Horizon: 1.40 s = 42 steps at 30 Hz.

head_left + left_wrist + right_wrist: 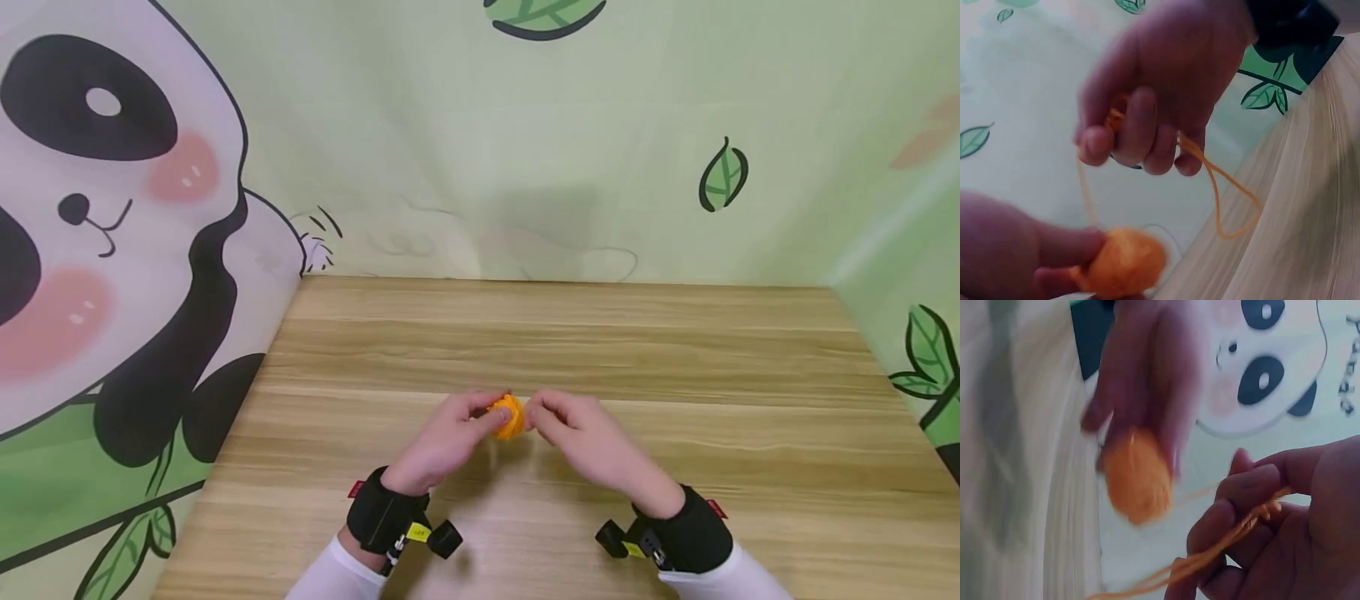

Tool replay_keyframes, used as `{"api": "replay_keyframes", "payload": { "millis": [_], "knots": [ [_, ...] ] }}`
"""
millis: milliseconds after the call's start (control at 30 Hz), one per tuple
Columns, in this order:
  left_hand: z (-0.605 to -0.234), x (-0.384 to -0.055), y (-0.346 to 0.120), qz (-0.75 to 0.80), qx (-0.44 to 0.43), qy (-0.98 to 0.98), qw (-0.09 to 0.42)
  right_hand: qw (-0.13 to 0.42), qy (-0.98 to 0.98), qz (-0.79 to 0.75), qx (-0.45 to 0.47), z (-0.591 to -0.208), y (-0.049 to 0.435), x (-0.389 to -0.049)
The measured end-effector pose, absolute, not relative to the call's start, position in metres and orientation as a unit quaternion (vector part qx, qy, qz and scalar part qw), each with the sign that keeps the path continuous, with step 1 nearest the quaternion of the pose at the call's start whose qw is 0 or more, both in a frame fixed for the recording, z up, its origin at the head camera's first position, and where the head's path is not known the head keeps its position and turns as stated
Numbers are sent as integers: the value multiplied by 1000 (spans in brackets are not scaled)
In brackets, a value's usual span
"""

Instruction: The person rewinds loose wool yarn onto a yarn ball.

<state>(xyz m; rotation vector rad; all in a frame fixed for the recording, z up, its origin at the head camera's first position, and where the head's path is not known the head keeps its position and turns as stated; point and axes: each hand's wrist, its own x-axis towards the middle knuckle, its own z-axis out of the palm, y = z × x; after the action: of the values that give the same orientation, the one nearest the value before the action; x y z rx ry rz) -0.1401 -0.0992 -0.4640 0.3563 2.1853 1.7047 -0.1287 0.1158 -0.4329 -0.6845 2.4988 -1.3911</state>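
A small ball of orange yarn (512,417) is pinched between the thumb and fingers of my left hand (450,437), above the table. The ball (1139,478) is blurred in the right wrist view. Just to its right, my right hand (588,437) has its fingers curled round strands of the same yarn. A loop of yarn (1235,232) hangs from that hand (1163,75) in the left wrist view. One thin strand (1087,194) runs between the right fingers and the ball. The yarn inside the right palm is partly hidden by the fingers.
A wood-grain table (570,337) lies under both hands. Behind it stands a pale green backdrop (420,125) printed with leaves and a large panda (142,250). Each wrist wears a black band (382,512) with a small camera block.
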Motion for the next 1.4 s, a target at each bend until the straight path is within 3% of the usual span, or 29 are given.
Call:
{"api": "replay_keyframes", "payload": {
  "millis": [133,233,400,500,600,733,833,967,1067,1133,1233,1400],
  "knots": [
    [-466,-145,-96,677,47,722,134,125,842,-450,-269,-439,104,-111],
    [-462,-145,-97,744,33,654,134,171,830,-457,-269,-452,98,-106],
    [-455,-137,-103,751,95,617,213,229,805,-492,-240,-471,102,-121],
    [-456,-134,-106,705,139,644,262,215,812,-492,-229,-466,112,-136],
    [-460,-135,-108,644,172,694,271,173,835,-473,-224,-454,119,-145],
    [-466,-139,-108,566,176,773,228,131,857,-452,-210,-437,120,-142],
    [-471,-146,-106,558,130,801,176,122,857,-451,-216,-430,114,-131],
    [-474,-154,-104,630,34,768,107,145,843,-454,-249,-431,101,-113],
    [-470,-156,-103,707,-3,702,87,181,832,-454,-264,-440,93,-104],
    [-465,-154,-103,747,3,657,102,205,822,-460,-264,-450,90,-103],
    [-455,-145,-103,773,48,610,169,224,816,-470,-250,-464,93,-112],
    [-447,-132,-99,721,144,616,283,188,822,-499,-200,-466,115,-140]
  ]
}}
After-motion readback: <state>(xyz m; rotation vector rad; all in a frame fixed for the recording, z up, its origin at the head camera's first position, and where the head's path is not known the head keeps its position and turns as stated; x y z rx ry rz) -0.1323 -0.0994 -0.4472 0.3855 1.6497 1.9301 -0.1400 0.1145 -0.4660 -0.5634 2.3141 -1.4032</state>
